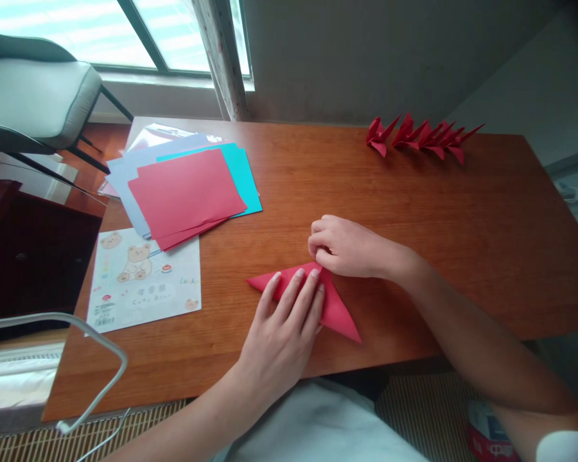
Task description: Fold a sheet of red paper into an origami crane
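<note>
A red sheet of paper (337,313), folded into a triangle, lies on the wooden table in front of me. My left hand (284,321) rests flat over its middle with fingers stretched out, hiding part of it. At the triangle's top corner is my right hand (336,247), its fingers curled in and the thumb side touching the paper. The fingers cover the very tip of that corner.
Several red folded paper cranes (414,136) stand in a row at the table's far right. Red sheets (187,192) lie over blue ones (245,183) at the left. Nearer is a white bear-printed sheet (144,282). A white cable (110,346) hangs at the lower left.
</note>
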Demonstrator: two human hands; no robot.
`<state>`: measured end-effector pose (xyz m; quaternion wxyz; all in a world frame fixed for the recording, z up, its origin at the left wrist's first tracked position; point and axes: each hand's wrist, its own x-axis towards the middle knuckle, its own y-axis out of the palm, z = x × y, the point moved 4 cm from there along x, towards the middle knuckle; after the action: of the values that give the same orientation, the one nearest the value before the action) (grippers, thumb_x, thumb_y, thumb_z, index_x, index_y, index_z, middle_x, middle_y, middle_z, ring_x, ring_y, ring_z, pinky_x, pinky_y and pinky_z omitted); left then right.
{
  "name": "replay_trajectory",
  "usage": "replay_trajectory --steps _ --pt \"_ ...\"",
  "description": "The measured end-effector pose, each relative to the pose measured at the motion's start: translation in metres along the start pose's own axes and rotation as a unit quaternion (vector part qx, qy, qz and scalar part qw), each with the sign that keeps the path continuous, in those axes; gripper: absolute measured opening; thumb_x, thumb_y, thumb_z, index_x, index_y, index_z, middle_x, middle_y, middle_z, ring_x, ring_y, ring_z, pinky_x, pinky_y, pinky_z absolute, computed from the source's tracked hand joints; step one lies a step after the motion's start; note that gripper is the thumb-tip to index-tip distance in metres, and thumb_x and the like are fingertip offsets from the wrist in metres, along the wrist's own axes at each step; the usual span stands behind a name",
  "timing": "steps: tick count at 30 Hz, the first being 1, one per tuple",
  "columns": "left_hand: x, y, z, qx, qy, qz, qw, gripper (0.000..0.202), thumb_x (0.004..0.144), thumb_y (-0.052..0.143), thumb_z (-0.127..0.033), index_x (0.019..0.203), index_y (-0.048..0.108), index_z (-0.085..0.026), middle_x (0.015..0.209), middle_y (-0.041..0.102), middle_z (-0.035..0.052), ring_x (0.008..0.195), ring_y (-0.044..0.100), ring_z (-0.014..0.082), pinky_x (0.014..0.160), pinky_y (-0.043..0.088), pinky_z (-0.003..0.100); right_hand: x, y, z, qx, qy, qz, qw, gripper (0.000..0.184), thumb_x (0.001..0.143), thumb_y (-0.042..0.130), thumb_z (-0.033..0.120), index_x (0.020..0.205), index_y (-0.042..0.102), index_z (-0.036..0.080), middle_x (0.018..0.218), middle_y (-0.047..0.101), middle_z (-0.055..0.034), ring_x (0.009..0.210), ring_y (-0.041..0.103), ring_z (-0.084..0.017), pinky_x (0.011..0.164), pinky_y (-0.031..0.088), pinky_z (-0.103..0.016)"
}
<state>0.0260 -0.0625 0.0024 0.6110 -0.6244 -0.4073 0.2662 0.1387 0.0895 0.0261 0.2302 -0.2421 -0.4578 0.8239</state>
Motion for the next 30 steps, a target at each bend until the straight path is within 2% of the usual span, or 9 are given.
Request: replay_trajectory --steps 4,8,13,19,21,24,26,27,30 --pt "0.0 0.001 -0.002 -0.005 0.009 0.003 1.0 0.048 0.101 0.045 -0.026 0.148 0.048 -0.016 0.16 0.039 0.01 0.15 0.033 0.0297 0.125 0.019 0.055 -0.011 -0.001 0.002 0.011 0.039 -0.017 0.999 0.023 0.083 0.052 0.007 0.069 0.064 0.019 0.086 0.068 -0.0052 0.082 0.059 -0.018 0.073 0.042 -0.029" --pt "0.0 0.001 -0.002 -0.007 0.013 -0.008 1.0 0.049 0.1 0.047 -0.025 0.148 0.048 -0.012 0.16 0.038 0.0113 0.149 0.034 0.0306 0.126 0.013 0.055 -0.019 -0.003 0.003 0.033 0.112 -0.011 0.993 0.02 0.084 0.053 0.01 0.073 0.067 0.021 0.076 0.071 -0.0019 0.07 0.061 -0.017 0.065 0.039 -0.028" --pt "0.0 0.001 -0.002 -0.023 0.009 -0.005 1.0 0.049 0.1 0.048 -0.024 0.147 0.048 -0.013 0.16 0.039 0.0107 0.149 0.035 0.0299 0.127 0.011 0.054 -0.029 0.002 -0.002 0.166 0.124 -0.035 0.978 0.018 0.083 0.058 0.013 0.091 0.071 0.022 0.079 0.074 0.0011 0.071 0.066 -0.015 0.066 0.046 -0.025" --pt "0.007 -0.012 0.011 -0.12 0.018 -0.037 0.992 0.055 0.096 0.056 -0.04 0.145 0.049 -0.015 0.158 0.043 0.0142 0.15 0.032 0.035 0.125 0.013 0.059 -0.04 0.02 -0.013 0.335 0.114 -0.137 0.925 0.007 0.085 0.067 0.025 0.087 0.071 0.02 0.084 0.074 -0.0015 0.074 0.069 -0.015 0.068 0.055 -0.027" --pt "0.013 -0.023 0.029 -0.148 -0.046 -0.087 0.984 0.063 0.093 0.063 -0.039 0.149 0.042 -0.02 0.161 0.036 0.0153 0.152 0.027 0.0373 0.123 0.02 0.062 -0.04 0.022 -0.015 0.409 0.12 -0.184 0.885 0.012 0.084 0.07 0.031 0.087 0.07 0.02 0.086 0.075 -0.0022 0.077 0.07 -0.016 0.071 0.058 -0.029" --pt "0.022 -0.04 0.06 -0.225 -0.207 -0.219 0.927 0.08 0.089 0.07 -0.039 0.155 0.027 -0.03 0.165 0.027 0.0133 0.153 0.024 0.0363 0.119 0.031 0.06 -0.037 0.017 -0.014 0.48 0.123 -0.27 0.826 0.018 0.081 0.077 0.036 0.086 0.069 0.021 0.085 0.074 -0.0011 0.078 0.071 -0.016 0.073 0.06 -0.03" --pt "0.029 -0.04 0.072 -0.363 -0.279 -0.25 0.853 0.082 0.09 0.067 -0.042 0.156 0.019 -0.034 0.163 0.03 0.0132 0.148 0.035 0.0323 0.112 0.044 0.052 -0.036 0.011 -0.009 0.495 0.114 -0.316 0.801 0.018 0.08 0.078 0.036 0.086 0.069 0.022 0.084 0.073 -0.0003 0.077 0.07 -0.016 0.073 0.061 -0.03" --pt "0.034 -0.037 0.074 -0.449 -0.293 -0.239 0.809 0.079 0.091 0.066 -0.042 0.155 0.02 -0.035 0.159 0.038 0.013 0.141 0.046 0.0302 0.106 0.051 0.047 -0.035 0.008 -0.005 0.5 0.107 -0.335 0.792 0.017 0.081 0.078 0.036 0.086 0.068 0.022 0.084 0.073 -0.0001 0.078 0.07 -0.015 0.073 0.061 -0.029" --pt "0.048 -0.022 0.068 -0.662 -0.323 -0.142 0.661 0.051 0.088 0.071 -0.039 0.133 0.054 -0.022 0.129 0.067 0.0128 0.113 0.069 0.0274 0.091 0.059 0.038 -0.036 0.003 0.005 0.493 0.096 -0.372 0.781 0.017 0.083 0.077 0.037 0.088 0.068 0.023 0.086 0.072 -0.0005 0.081 0.07 -0.016 0.075 0.062 -0.03"
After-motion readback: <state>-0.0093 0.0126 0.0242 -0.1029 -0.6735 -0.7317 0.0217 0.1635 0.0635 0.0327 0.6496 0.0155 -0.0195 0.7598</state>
